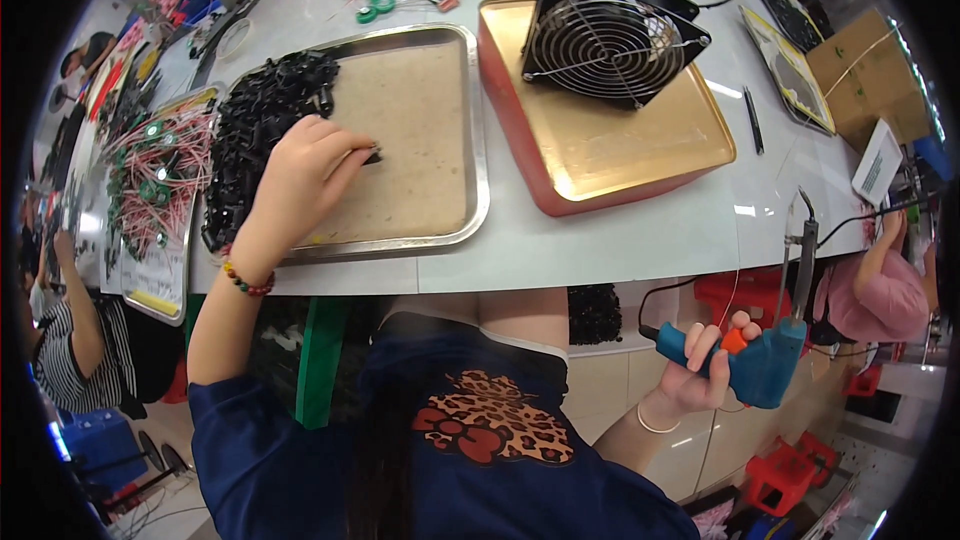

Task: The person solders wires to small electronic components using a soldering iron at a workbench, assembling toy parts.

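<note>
Blk pc [373, 157] partly hidden behind L fingers [347, 143].

smooth plastic soldering gun [768, 375], shiny metal tray [477, 120], glossy tabletop [600, 240]

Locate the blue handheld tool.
Head view, lower right: the blue handheld tool is in the right hand, right of the navy shirt.

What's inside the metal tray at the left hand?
Metal tray: heaped small black parts at left, mostly bare tan bottom at right. Left hand holds a black piece over it. Anything beneath heap or hand is covered.
</note>
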`<action>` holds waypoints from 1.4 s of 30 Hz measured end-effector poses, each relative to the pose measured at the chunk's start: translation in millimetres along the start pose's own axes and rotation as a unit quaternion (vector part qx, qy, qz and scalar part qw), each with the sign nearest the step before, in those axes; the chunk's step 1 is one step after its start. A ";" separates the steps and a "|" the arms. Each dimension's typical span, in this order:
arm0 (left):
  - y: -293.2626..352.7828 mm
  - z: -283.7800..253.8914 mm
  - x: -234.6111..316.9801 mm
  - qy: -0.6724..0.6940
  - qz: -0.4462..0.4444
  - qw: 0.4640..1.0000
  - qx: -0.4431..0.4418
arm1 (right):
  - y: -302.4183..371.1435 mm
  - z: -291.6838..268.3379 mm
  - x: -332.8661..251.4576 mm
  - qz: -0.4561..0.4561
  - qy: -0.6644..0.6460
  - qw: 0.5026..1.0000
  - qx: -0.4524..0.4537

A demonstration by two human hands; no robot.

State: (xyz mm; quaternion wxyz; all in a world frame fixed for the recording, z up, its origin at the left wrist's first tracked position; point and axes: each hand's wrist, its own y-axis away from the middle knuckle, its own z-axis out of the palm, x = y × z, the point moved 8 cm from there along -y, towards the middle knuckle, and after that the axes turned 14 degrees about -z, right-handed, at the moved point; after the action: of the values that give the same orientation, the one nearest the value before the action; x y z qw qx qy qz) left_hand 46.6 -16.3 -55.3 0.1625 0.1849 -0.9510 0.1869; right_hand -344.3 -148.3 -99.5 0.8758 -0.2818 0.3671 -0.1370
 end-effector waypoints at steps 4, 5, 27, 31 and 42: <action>-34.9 2.2 77.5 0.130 0.072 0.984 0.097 | -1.7 -2.5 0.6 -0.001 0.010 1.000 -0.022; -38.2 3.0 100.8 0.151 0.128 0.972 0.130 | -2.4 -0.4 0.0 -0.003 0.020 0.999 -0.049; -9.9 -36.9 -0.4 -0.173 -0.007 0.978 0.114 | -0.6 -11.8 0.2 -0.002 0.036 0.998 -0.059; 11.8 -58.2 -71.6 -0.265 -0.115 0.951 0.110 | 0.1 -1.9 5.7 0.010 0.038 0.998 -0.055; -7.4 3.8 -59.2 -0.020 -0.101 0.994 -0.025 | 3.3 8.0 6.7 0.001 0.033 0.998 -0.056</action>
State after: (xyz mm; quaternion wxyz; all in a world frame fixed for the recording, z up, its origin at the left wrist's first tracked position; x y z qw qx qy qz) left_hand 100.8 -7.1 -78.9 0.1664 0.2790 -0.9351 0.1417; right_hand -333.8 -145.5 -100.7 0.8464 -0.3254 0.4029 -0.1241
